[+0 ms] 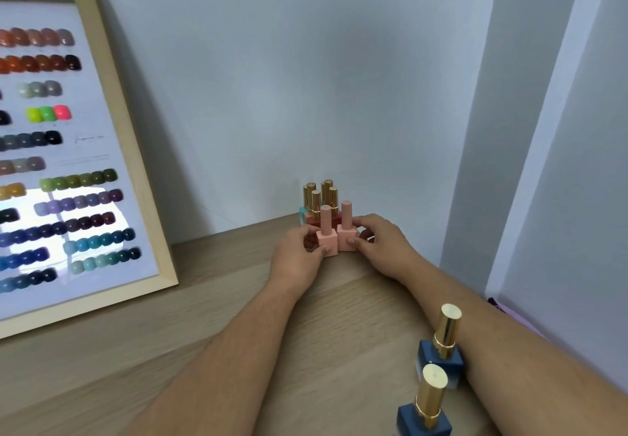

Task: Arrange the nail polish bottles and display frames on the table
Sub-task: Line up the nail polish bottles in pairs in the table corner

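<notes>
L hand [299, 252] grips the base of the left pink bottle [327, 237], thumb on its front face, fingers round the far side; R hand [380, 242] does the same w/ the right pink bottle [346, 233], thumb on the front, fingers curled behind. Both forearms stretch out over the wooden table [170, 350]. Biggest item: a light wood display frame [136, 170] on the table's left, leaning back against the wall, w/ rows of colored nail swatches under glass. Near the bottom right, beside the R forearm, 2 dark blue bottles w/ gold caps stand upright: one [441, 344] further back, one [426, 405] closest to the camera. The 2 pink bottles stand upright, side by side, bases touching, near the table's back edge. Right behind them, by the wall, a tight cluster of 4 gold-capped bottles [319, 198]; base colors mostly hidden, some red and teal showing.
</notes>
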A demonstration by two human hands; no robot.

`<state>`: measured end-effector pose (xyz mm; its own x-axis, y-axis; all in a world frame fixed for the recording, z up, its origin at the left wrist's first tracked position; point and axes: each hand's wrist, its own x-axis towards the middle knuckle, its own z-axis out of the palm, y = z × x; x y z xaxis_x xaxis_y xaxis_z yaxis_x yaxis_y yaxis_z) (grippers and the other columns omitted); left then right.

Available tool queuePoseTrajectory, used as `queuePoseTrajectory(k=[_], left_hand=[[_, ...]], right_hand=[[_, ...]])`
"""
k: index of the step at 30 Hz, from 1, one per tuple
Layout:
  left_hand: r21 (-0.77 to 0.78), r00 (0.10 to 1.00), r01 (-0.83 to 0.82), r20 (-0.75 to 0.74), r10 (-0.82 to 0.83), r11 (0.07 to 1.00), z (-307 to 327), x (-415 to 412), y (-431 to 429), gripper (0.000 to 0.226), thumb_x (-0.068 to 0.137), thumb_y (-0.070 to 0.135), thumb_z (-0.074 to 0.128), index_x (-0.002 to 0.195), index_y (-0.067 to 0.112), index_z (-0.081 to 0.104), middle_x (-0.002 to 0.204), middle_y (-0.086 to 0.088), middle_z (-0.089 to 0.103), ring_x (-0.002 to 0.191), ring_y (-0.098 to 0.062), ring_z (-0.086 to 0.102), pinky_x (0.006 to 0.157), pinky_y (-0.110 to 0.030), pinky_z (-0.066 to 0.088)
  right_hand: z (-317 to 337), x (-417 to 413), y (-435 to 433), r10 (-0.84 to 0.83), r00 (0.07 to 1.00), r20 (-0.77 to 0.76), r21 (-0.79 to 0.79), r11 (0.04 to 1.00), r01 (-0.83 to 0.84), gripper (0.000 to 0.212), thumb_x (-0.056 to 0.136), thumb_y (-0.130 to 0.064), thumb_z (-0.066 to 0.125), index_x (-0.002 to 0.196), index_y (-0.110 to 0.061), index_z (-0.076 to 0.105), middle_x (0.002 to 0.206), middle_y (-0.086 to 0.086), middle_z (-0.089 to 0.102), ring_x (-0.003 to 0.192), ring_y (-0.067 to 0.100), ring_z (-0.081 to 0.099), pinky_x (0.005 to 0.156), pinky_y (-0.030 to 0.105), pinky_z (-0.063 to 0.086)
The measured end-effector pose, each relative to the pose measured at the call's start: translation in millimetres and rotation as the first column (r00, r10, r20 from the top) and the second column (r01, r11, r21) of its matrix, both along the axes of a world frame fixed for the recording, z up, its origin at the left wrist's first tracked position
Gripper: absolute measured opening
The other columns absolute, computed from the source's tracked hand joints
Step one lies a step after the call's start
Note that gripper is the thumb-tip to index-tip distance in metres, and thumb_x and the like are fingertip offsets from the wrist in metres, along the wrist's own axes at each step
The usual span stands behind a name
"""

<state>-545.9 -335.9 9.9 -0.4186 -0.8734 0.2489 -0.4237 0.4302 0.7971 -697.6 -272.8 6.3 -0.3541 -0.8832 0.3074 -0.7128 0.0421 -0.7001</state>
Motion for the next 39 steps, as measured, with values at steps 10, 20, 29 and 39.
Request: queuePoseTrajectory(k=[10, 20, 29, 39], left_hand=[[0.012, 0.996, -0.075, -0.052, 0.076, 0.997, -0.8, -5.0, -4.8, 0.032, 0.075, 0.017, 0.075, 0.094, 0.025, 0.050, 0.078, 0.010, 0.056, 0.070, -0.001, 0.053, 0.060, -0.019, 0.042], [0.020, 0.988, -0.149, -0.038, 0.150, 0.989, 0.3, -11.5, -10.3, 0.042, 0.076, 0.019, 0.074, 0.112, 0.018, 0.053, 0.101, 0.000, 0.061, 0.090, -0.014, 0.058, 0.080, -0.028, 0.049], [0.021, 0.982, -0.184, -0.047, 0.185, 0.983, -1.2, -15.4, -19.2, 0.037, 0.076, 0.019, 0.075, 0.107, 0.017, 0.055, 0.102, -0.002, 0.065, 0.090, -0.014, 0.061, 0.081, -0.029, 0.051], [0.034, 0.979, -0.192, -0.064, 0.194, 0.981, -2.0, -19.7, -34.3, 0.036, 0.075, 0.020, 0.075, 0.105, 0.016, 0.054, 0.101, -0.003, 0.066, 0.089, -0.015, 0.062, 0.081, -0.030, 0.052]], right_hand=[[1.4, -0.9, -7.2, -0.082, 0.991, 0.105, -0.077, 0.993, 0.090, 0.030, 0.082, -0.012, 0.065, 0.109, -0.024, 0.061, 0.099, -0.004, 0.062, 0.081, 0.007, 0.059, 0.062, 0.008, 0.038], [2.3, -2.5, -17.3, -0.094, 0.992, 0.080, -0.056, 0.994, 0.098, 0.034, 0.081, -0.014, 0.067, 0.115, -0.019, 0.064, 0.110, 0.002, 0.066, 0.088, 0.011, 0.061, 0.082, 0.022, 0.043], [1.0, -3.6, -25.5, -0.078, 0.988, 0.135, -0.082, 0.993, 0.090, 0.035, 0.077, -0.013, 0.071, 0.111, -0.018, 0.065, 0.102, 0.003, 0.068, 0.084, 0.011, 0.063, 0.087, 0.032, 0.053], [0.4, -7.7, -39.9, -0.077, 0.985, 0.156, -0.099, 0.991, 0.093, 0.032, 0.076, -0.012, 0.073, 0.107, -0.018, 0.066, 0.097, 0.003, 0.068, 0.079, 0.009, 0.062, 0.078, 0.020, 0.050]])
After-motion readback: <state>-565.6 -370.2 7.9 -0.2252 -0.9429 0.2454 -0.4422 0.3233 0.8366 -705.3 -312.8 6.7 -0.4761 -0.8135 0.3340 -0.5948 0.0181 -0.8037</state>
